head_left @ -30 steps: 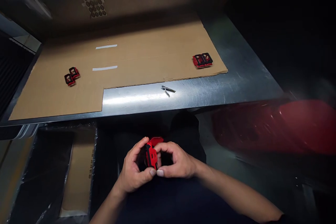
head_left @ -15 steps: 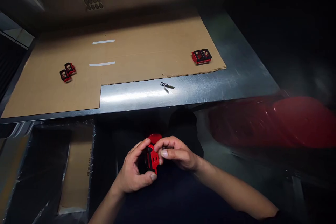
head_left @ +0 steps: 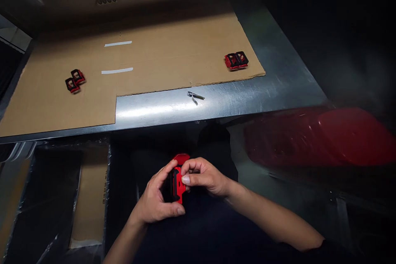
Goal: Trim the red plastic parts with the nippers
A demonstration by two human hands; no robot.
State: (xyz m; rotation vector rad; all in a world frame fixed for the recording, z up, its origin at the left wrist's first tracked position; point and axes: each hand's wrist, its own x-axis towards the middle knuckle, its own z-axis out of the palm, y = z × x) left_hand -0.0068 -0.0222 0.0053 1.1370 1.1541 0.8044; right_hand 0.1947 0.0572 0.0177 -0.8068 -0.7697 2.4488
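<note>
Left hand [head_left: 156,200] and right hand [head_left: 204,177], grips closed, hold a red-and-black plastic part [head_left: 177,183] between them, nearer than the steel worktop [head_left: 161,109]. On the worktop lie small nippers [head_left: 194,96]. A cardboard sheet [head_left: 154,57] carries a left pair of red parts [head_left: 74,81] and a right pair of red parts [head_left: 236,60].

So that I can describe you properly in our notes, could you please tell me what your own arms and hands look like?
Your left hand and right hand are bare, without gloves, and the fingers have short nails. Your left forearm and right forearm are also bare, and a dark sleeve ends near the right elbow.
</note>
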